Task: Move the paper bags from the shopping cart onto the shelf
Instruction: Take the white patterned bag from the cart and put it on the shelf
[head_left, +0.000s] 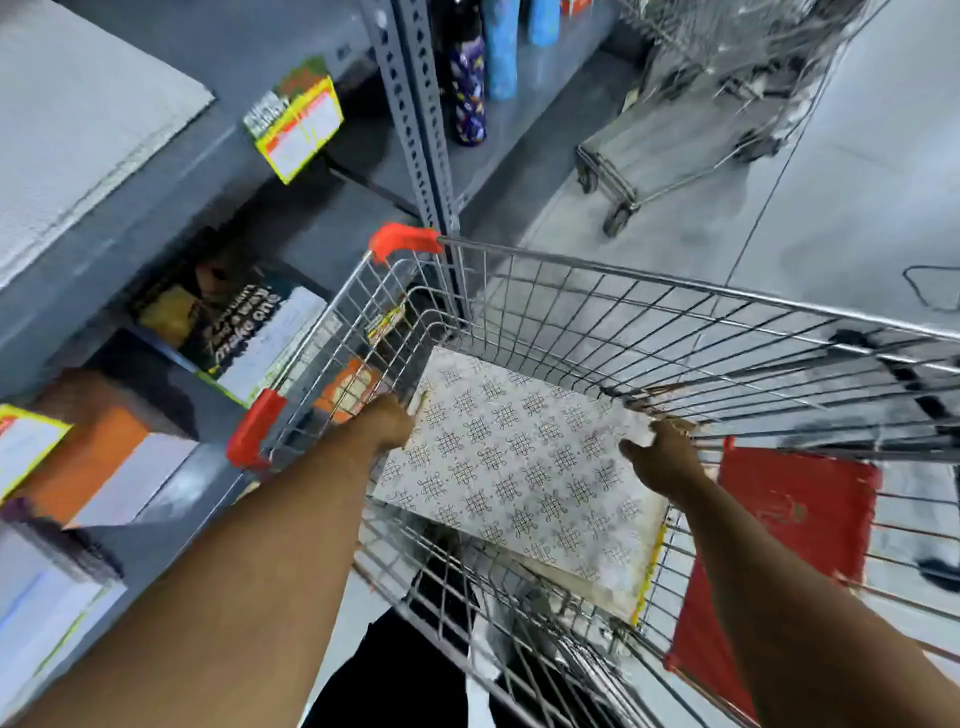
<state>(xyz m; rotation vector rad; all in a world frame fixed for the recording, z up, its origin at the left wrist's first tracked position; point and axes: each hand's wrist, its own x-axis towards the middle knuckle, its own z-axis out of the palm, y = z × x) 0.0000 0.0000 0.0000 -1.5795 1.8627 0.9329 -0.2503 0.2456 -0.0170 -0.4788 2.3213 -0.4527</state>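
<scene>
In the centre of the frame, the left hand (387, 421) and right hand (662, 457) clamp opposite edges of the patterned paper bag (519, 467) lying flat inside the shopping cart (675, 291). Pickup is under way; next it likely needs lifting clear of the wire rim toward the shelf (171, 171) at the upper left.

We see a white paper bag (524, 473) printed with a repeating grey knot-like motif and edged in yellow, inside a silver wire shopping cart (649, 332) with orange-red corner guards (405, 239). A plain red flap (779, 561) hangs on the cart. The shelf (218, 156) is grey-blue with yellow-bordered price tags (298, 132); one bottle (467, 88) is dark purple with speckles, another bottle (501, 47) light blue.
</scene>
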